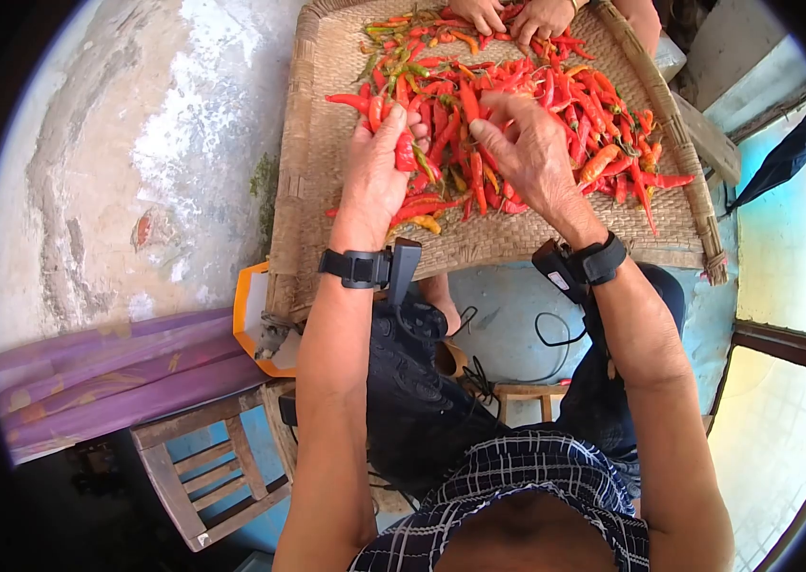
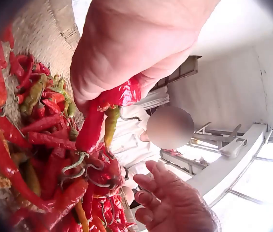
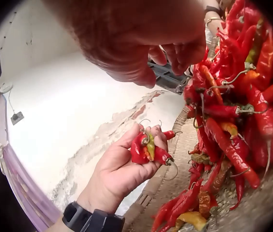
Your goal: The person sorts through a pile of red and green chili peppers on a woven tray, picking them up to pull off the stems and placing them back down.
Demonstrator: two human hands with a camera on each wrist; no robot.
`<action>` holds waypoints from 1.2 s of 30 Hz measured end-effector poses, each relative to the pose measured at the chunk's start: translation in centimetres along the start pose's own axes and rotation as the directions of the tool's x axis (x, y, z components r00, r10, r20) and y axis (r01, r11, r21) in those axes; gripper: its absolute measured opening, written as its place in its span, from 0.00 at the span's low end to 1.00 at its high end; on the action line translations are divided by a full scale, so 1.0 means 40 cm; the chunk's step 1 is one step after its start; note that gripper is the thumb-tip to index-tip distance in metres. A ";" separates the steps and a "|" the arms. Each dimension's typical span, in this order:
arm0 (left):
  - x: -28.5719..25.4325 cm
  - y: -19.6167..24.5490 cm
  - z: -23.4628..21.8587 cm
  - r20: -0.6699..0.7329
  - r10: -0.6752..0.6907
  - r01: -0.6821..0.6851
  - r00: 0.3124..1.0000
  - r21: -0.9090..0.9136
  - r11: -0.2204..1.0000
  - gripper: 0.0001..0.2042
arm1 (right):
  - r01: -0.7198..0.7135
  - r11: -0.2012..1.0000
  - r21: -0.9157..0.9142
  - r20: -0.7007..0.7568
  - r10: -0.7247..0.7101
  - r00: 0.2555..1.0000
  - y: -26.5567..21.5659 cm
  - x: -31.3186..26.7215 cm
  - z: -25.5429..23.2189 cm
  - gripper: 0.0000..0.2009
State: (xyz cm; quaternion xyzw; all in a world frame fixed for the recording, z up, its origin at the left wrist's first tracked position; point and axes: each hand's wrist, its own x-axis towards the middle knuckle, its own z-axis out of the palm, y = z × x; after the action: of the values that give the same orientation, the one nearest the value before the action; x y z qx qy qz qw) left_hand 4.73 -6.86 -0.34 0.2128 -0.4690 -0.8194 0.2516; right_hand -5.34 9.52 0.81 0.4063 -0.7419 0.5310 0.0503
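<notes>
In the head view, my left hand [image 1: 374, 181] is over the left side of a heap of chili peppers [image 1: 603, 119]. It grips a small bunch of red chilies [image 3: 139, 147] with a yellow-green one among them, stems poking outward in the right wrist view. My right hand [image 1: 541, 157] hovers over the heap, a little to the right of the left hand. Its fingers are loosely bent, and nothing shows between them in the left wrist view. The heap is spread on a large woven tray [image 1: 331, 71] with a raised rim.
Another person's hands [image 1: 544, 17] work among chilies at the tray's far edge. A rough wall [image 1: 136, 143] stands at the left. An orange-edged box [image 1: 248, 319], wooden chair [image 1: 207, 477] and small stool [image 1: 529, 392] are below the tray.
</notes>
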 end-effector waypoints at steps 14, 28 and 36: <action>-0.004 -0.071 0.044 0.327 -0.128 0.236 0.936 -0.317 0.918 0.11 | -0.219 0.972 0.086 0.233 0.194 0.953 -0.002 -0.029 0.039 0.08; -0.031 -0.050 0.074 0.229 -0.010 0.025 0.973 -0.063 0.998 0.13 | -0.318 0.916 0.246 0.221 0.266 0.938 -0.004 -0.024 0.048 0.06; -0.015 -0.034 0.055 0.099 -0.059 0.078 0.993 -0.203 0.976 0.09 | -0.394 0.790 0.470 0.206 0.335 0.919 0.018 0.002 0.036 0.05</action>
State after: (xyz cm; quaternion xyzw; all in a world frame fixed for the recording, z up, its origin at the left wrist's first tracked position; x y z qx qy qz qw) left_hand 3.61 -4.44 -0.44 0.1636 -0.3847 -0.8809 0.2220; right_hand -5.35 8.34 -0.30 0.2832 -0.6435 0.6817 -0.2022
